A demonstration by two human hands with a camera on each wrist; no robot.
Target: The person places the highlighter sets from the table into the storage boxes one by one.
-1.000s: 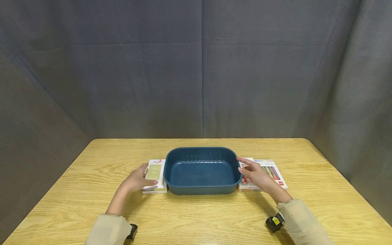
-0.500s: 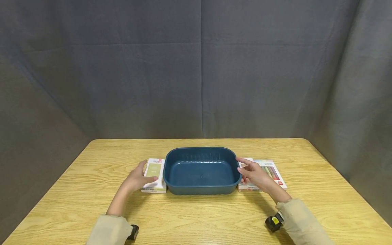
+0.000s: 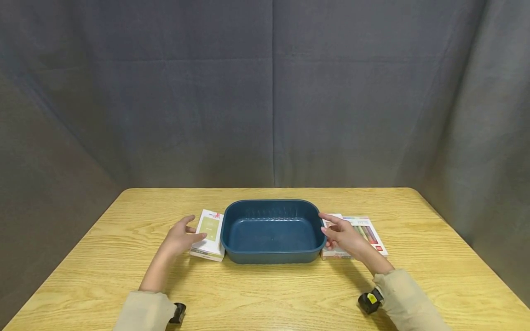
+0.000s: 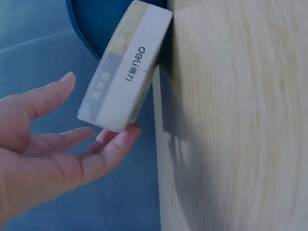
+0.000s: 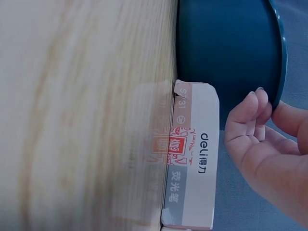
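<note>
A dark blue rectangular plastic basin [image 3: 273,257] stands mid-table with nothing inside. Against its left wall leans a white deli box [image 3: 208,230] with a yellow-green panel, set at a slant. My left hand [image 3: 178,238] is at this box's left side, thumb spread. In the left wrist view, fingertips [image 4: 130,134] touch the lower end of the box [image 4: 120,72], while the thumb stands off it. My right hand [image 3: 345,235] pinches the basin's right rim; in the right wrist view, curled fingers [image 5: 250,113] lie against the outer wall of the basin [image 5: 226,43].
Right of the basin lies a white deli box [image 5: 195,154], partly under my right hand in the head view. Beside it is a white box with a window showing coloured pens [image 3: 368,233]. The wooden table [image 3: 265,294] ends at a grey curtain [image 3: 265,115].
The left-hand box has turned from straight to slanted, its far end shifting up in the view. My left hand has drawn back slightly leftward, its thumb sliding toward the box's left edge. The right hand stays.
</note>
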